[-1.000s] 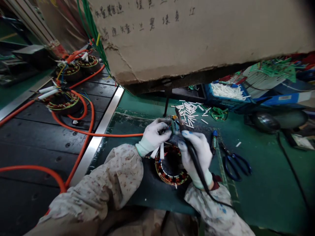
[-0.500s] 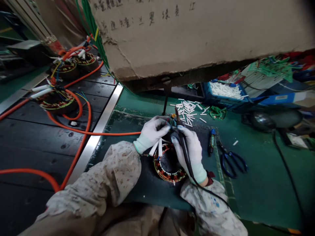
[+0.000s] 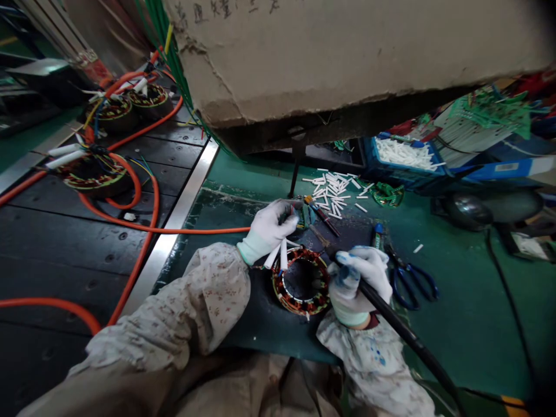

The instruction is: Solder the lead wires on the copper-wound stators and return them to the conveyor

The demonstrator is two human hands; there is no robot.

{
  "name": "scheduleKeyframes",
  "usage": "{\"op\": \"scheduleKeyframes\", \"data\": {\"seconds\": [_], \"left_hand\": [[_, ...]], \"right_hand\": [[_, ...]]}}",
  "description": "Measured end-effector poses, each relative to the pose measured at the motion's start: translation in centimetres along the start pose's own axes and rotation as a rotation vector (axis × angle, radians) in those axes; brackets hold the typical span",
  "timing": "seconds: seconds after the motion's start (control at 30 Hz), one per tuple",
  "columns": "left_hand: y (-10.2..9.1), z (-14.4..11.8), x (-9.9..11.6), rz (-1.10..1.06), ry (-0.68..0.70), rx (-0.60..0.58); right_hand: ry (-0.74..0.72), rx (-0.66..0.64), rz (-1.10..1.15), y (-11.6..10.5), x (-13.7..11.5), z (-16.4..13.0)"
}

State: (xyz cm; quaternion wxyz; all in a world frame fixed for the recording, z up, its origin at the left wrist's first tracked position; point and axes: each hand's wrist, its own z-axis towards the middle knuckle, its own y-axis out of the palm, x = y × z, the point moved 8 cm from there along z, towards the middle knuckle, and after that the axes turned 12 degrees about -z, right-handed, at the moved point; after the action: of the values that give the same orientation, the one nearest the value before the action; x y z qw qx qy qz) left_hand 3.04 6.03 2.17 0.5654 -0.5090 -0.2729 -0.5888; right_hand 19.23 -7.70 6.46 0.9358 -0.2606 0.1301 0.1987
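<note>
Lower and farther right than a moment ago, the person's white-gloved right hand [image 3: 361, 281] wraps a slim black corded tool [image 3: 383, 305]. Beside it sits a ring-shaped, copper-wound stator [image 3: 283, 291]; beyond, the white-gloved left hand [image 3: 271, 225] is curled (whether round anything cannot be told) near scattered white tubes [image 3: 333, 191].

Beyond the left hand [image 3: 270, 227], handwritten Chinese characters [image 3: 217, 9] are running across the brown cardboard [image 3: 343, 55], 矢量 being readable among them.

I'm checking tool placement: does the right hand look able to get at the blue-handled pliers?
Probably yes: the pliers lie uncovered beside the right hand, though it holds a corded tool.
</note>
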Motion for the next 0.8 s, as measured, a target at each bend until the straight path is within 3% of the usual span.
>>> {"op": "scheduleKeyframes", "data": {"seconds": [0.27,0.53,0.6,0.8], "left_hand": [[0.1,0.0,0.1,-0.015,0.009,-0.003],[0.1,-0.1,0.1,-0.022,0.033,-0.003],[0.1,-0.1,0.2,-0.02,0.047,0.0],[0.0,-0.1,0.3,0.006,0.063,-0.008]], "right_hand": [[0.008,-0.022,-0.008,0.3,0.7,-0.9],[0.01,0.035,0.044,-0.1,0.0,0.2],[0.007,-0.012,0.044,0.8,-0.5,1.1],[-0.036,-0.313,-0.106,6.4,-2.3,4.3]]}}
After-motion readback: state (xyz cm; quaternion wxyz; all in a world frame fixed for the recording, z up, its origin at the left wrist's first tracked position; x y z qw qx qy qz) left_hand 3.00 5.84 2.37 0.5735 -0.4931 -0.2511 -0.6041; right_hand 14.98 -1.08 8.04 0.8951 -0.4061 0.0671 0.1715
